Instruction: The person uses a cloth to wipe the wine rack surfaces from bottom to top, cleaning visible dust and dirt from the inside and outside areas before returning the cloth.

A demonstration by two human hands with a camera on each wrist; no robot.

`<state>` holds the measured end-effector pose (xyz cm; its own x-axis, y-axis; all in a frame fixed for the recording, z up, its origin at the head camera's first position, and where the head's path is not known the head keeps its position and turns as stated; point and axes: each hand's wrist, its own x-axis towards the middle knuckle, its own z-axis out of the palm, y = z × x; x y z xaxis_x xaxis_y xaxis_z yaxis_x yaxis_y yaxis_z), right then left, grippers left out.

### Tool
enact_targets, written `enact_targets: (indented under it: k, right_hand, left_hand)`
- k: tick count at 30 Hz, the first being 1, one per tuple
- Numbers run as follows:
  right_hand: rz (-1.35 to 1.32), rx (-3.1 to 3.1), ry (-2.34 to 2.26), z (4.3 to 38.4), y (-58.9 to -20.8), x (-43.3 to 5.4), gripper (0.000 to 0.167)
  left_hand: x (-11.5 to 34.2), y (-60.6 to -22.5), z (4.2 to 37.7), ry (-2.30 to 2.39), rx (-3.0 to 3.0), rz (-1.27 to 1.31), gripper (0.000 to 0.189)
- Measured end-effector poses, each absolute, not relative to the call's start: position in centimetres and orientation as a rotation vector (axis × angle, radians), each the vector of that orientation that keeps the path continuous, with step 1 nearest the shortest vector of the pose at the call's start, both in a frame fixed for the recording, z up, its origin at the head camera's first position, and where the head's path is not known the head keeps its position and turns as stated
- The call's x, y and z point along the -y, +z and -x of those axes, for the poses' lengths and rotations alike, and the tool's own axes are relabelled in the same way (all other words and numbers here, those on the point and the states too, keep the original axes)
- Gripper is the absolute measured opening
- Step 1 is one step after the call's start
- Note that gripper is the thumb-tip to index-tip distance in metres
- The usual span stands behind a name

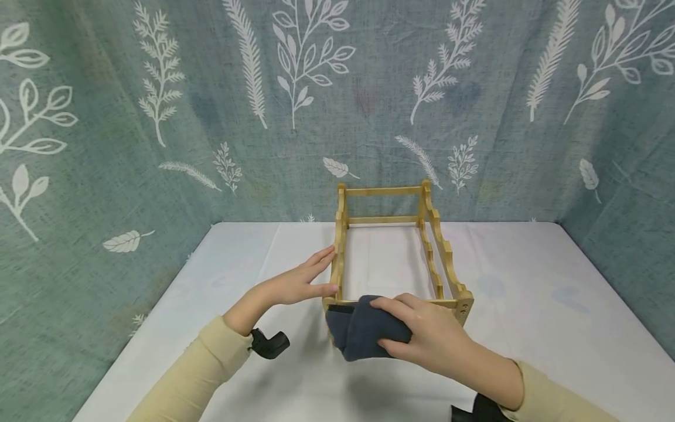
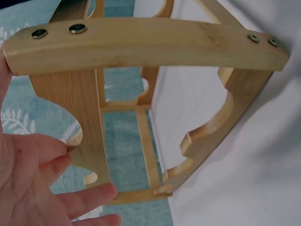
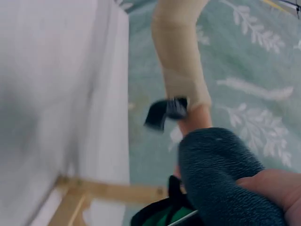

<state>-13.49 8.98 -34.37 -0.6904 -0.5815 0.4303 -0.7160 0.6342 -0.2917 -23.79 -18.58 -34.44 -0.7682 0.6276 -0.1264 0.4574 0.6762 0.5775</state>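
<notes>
A pale wooden rack (image 1: 340,234) with notched side rails stands on the table. My left hand (image 1: 297,284) is at its left side, fingers (image 2: 89,200) fairly straight and spread, touching the side rail. In my right hand (image 1: 429,328), fingers and thumb grip a folded dark blue cloth (image 1: 371,328) at the rack's near end, hiding part of the front bar. In the right wrist view the cloth (image 3: 216,174) looks thick and fuzzy. Below it shows a black-edged thing with green inside (image 3: 162,216), whose kind I cannot tell.
A white-covered table (image 1: 527,305) lies under the rack. Grey-green curtains (image 1: 369,146) with white leaf prints hang behind it and on both sides. Black devices (image 1: 270,344) are strapped on both wrists, below the cream sleeves (image 1: 195,369).
</notes>
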Motion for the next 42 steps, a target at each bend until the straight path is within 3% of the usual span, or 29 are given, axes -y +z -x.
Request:
enact_targets:
  k: [7, 15, 28, 37, 42]
  right_hand:
    - [-1.155, 2.527, 0.53, 14.7, -36.7, -4.1, 0.051]
    - [-1.177, 2.754, 0.343, 15.2, -41.3, -2.5, 0.046]
    - [-1.074, 2.462, 0.554, 14.8, -36.7, -3.3, 0.05]
    - [-1.139, 2.768, 0.351, 15.7, -40.9, -2.7, 0.045]
    - [-1.123, 2.743, 0.397, 15.4, -40.3, -3.3, 0.046]
  left_hand:
    - [18.6, -34.4, 23.8, 0.774, -2.542, -0.875, 0.085]
    - [18.5, -34.4, 23.7, 0.771, -2.559, -0.888, 0.085]
    - [18.7, -34.2, 23.7, 0.762, -2.546, -0.886, 0.085]
    - [18.7, -34.2, 23.6, 0.781, -2.549, -0.865, 0.086]
    - [18.7, -34.4, 23.6, 0.793, -2.548, -0.862, 0.085]
